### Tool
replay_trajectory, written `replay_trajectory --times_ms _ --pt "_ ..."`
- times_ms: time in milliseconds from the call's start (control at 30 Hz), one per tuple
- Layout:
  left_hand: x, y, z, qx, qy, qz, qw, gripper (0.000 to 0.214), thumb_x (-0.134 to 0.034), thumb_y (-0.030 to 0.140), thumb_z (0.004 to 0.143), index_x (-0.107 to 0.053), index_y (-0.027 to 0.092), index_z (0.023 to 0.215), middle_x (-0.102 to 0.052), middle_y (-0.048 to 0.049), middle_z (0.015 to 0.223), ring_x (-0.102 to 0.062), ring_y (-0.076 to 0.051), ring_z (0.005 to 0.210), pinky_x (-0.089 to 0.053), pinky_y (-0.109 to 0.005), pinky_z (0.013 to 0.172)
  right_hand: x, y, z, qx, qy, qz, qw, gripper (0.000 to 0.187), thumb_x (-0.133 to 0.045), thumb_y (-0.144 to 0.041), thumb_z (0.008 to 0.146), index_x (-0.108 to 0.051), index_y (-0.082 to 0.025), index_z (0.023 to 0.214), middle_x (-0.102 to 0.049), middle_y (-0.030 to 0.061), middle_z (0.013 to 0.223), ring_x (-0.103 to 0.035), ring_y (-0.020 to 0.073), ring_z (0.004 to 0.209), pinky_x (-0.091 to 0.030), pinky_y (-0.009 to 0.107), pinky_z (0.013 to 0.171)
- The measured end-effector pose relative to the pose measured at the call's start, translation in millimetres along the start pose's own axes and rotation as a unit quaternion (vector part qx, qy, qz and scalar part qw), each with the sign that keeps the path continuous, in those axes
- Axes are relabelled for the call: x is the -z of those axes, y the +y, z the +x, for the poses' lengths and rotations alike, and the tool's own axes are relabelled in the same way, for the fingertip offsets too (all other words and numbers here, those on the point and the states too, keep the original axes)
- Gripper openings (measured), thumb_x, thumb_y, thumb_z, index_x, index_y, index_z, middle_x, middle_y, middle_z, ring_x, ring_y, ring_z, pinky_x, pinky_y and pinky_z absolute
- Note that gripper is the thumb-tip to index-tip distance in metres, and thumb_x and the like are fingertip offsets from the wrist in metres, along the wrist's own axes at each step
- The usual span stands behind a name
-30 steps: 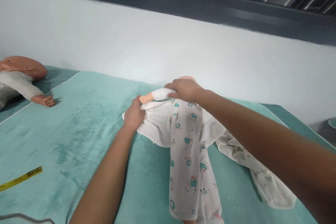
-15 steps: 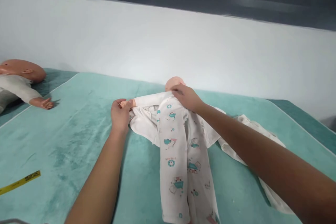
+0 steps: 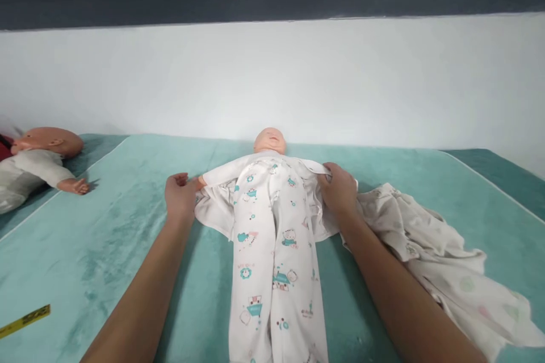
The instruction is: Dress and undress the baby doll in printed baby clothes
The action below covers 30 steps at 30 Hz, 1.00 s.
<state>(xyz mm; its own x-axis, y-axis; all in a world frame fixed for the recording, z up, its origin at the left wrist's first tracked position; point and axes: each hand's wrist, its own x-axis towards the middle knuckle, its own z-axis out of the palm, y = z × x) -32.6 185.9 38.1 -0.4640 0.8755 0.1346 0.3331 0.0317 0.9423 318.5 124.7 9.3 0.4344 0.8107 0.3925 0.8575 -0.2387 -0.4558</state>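
A baby doll (image 3: 269,142) lies face up with its head toward the wall. White long sleeves cover its arms, and white footless-looking clothing with teal and pink animal prints (image 3: 252,249) lies along its front; the lower ends run out of view. My left hand (image 3: 180,195) is closed around the doll's small hand (image 3: 200,182) at the end of the left-side sleeve (image 3: 225,171). With thumb and fingers pinched, my right hand (image 3: 339,187) holds the right-side sleeve (image 3: 314,167) near its end. White cloth flaps spread out under both sleeves.
A crumpled whitish garment (image 3: 443,255) lies to the right, partly behind my right forearm. At the far left is another doll (image 3: 46,150) in pale clothes. A yellow strip (image 3: 25,320) is on the teal mat (image 3: 119,261). Behind stands a white wall (image 3: 272,79).
My right hand has moved from the doll's shoulder to the right-side sleeve. My left hand stays at the doll's hand. The doll's face now shows, and the view has shifted.
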Motion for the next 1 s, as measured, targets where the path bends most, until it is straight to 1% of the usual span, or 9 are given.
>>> replay_trajectory --times_ms 100,167,233,300,400,533,700,800,1000 --pt "-16.9 43.0 -24.7 -0.178 0.020 0.121 0.976 0.026 -0.054 0.020 0.077 -0.058 0.020 0.102 -0.056 -0.0108 0.123 -0.047 -0.028 0.126 -0.038 -0.045 0.109 1.0 0.3 3.6 -0.012 -0.024 -0.033 0.999 0.034 -0.045 -0.033 0.089 -0.063 -0.018 0.114 -0.069 0.0128 0.110 -0.058 0.0302 0.105 -0.031 0.044 0.098" --pt "-42.9 77.3 -48.4 -0.257 -0.096 0.155 0.949 0.027 -0.044 0.022 0.086 -0.059 0.021 0.109 -0.062 -0.0084 0.117 -0.056 -0.024 0.114 -0.045 -0.039 0.100 2.0 1.9 4.7 -0.011 -0.042 -0.039 0.998 0.032 -0.044 -0.033 0.090 -0.064 -0.020 0.111 -0.070 0.0120 0.106 -0.059 0.0294 0.102 -0.031 0.043 0.096" --pt "-78.0 107.3 -72.3 -0.332 -0.272 0.245 0.869 0.029 -0.041 0.026 0.091 -0.060 0.022 0.112 -0.065 -0.0068 0.117 -0.060 -0.022 0.108 -0.048 -0.036 0.092 3.5 3.8 5.5 -0.005 -0.058 -0.031 0.998 0.030 -0.043 -0.033 0.091 -0.066 -0.021 0.107 -0.071 0.0102 0.103 -0.060 0.0279 0.099 -0.033 0.041 0.093" --pt "-115.0 127.1 -91.1 -0.416 -0.363 0.403 0.730 0.029 -0.043 0.026 0.091 -0.063 0.019 0.111 -0.065 -0.0103 0.117 -0.057 -0.026 0.111 -0.046 -0.040 0.092 5.1 5.3 6.4 -0.003 -0.060 -0.015 0.998 0.031 -0.042 -0.033 0.092 -0.067 -0.022 0.106 -0.071 0.0089 0.101 -0.061 0.0263 0.098 -0.034 0.038 0.090" --pt "-157.9 136.3 -104.7 -0.429 -0.398 0.460 0.668 0.023 -0.058 0.020 0.082 -0.068 0.015 0.102 -0.064 -0.0140 0.113 -0.055 -0.030 0.113 -0.043 -0.044 0.094 6.9 6.2 7.8 -0.009 -0.054 0.003 0.999 0.032 -0.039 -0.031 0.092 -0.067 -0.022 0.106 -0.072 0.0081 0.099 -0.062 0.0248 0.096 -0.035 0.036 0.086" --pt "-181.6 130.0 -106.8 -0.417 -0.392 0.485 0.662 0.039 -0.060 0.022 0.081 -0.061 0.014 0.120 -0.059 -0.0177 0.121 -0.054 -0.031 0.115 -0.042 -0.046 0.094 8.4 5.4 8.5 -0.011 -0.055 0.008 0.998 0.033 -0.038 -0.029 0.091 -0.068 -0.021 0.103 -0.073 0.0088 0.096 -0.063 0.0253 0.093 -0.036 0.036 0.084" --pt "-185.2 129.4 -107.6 -0.395 -0.391 0.509 0.658 0.039 -0.059 0.023 0.083 -0.060 0.015 0.121 -0.061 -0.0179 0.121 -0.055 -0.033 0.116 -0.037 -0.052 0.098 10.5 3.6 9.2 -0.051 -0.056 0.035 0.997 0.030 -0.042 -0.029 0.088 -0.069 -0.021 0.096 -0.071 0.0096 0.087 -0.062 0.0270 0.090 -0.037 0.038 0.085" --pt "-176.3 136.6 -102.5 -0.400 -0.394 0.504 0.656 0.038 -0.057 0.016 0.080 -0.062 0.016 0.118 -0.064 -0.0162 0.118 -0.058 -0.032 0.113 -0.040 -0.050 0.096 11.3 4.3 10.7 -0.087 -0.041 0.088 0.991 0.029 -0.043 -0.029 0.085 -0.069 -0.020 0.093 -0.070 0.0111 0.091 -0.061 0.0280 0.091 -0.038 0.038 0.085" --pt "-137.0 154.5 -74.3 -0.435 -0.371 0.474 0.670 0.035 -0.053 0.012 0.078 -0.063 0.017 0.111 -0.062 -0.0132 0.120 -0.061 -0.028 0.103 -0.047 -0.041 0.085 11.0 16.1 16.4 -0.143 0.006 0.176 0.974 0.028 -0.043 -0.030 0.080 -0.066 -0.018 0.089 -0.070 0.0125 0.095 -0.059 0.0271 0.089 -0.043 0.035 0.076"
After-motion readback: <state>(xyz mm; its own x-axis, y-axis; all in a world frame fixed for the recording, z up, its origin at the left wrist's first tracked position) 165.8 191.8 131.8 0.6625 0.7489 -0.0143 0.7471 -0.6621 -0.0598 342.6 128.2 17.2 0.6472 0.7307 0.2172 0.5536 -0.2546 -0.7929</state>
